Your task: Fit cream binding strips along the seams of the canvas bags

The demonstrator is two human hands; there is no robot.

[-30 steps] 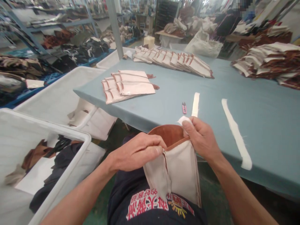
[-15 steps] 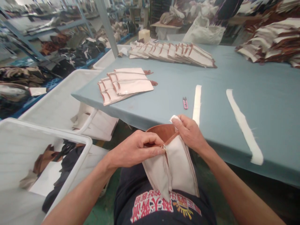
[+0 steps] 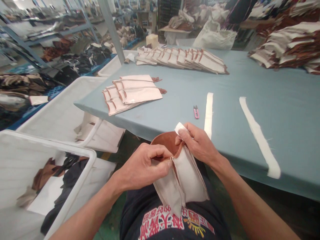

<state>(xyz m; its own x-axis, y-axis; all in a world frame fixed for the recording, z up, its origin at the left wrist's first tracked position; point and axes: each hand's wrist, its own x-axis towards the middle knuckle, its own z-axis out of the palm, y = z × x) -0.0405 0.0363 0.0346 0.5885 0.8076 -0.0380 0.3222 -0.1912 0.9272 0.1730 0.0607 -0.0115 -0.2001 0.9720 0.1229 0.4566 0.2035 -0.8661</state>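
Cream pouch pinched in fingers of left hand; right hand grips white cloth; red Chinese characters on near dark garment.

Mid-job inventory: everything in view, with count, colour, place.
Table: 1, blue-green, ahead
Open pouch: 1, cream with brown lining, in left hand
Cloth piece: 1, white, in right hand
Thread snips: 1, pink, on table
Cloth strips: 2, cream, right of snips
Pouch stack: 1, cream and brown, table's left end
Pouch row: 1, same colours, table's far edge
Fabric pile: 1, same colours, far right
Bins: at least 3, white, left of table
Sack: 1, cream, beyond table
Background goods: too blurred to count, mixed colours, behind
Garment: 1, dark with red print, on lap
Hands: 2, bare, at the pouch
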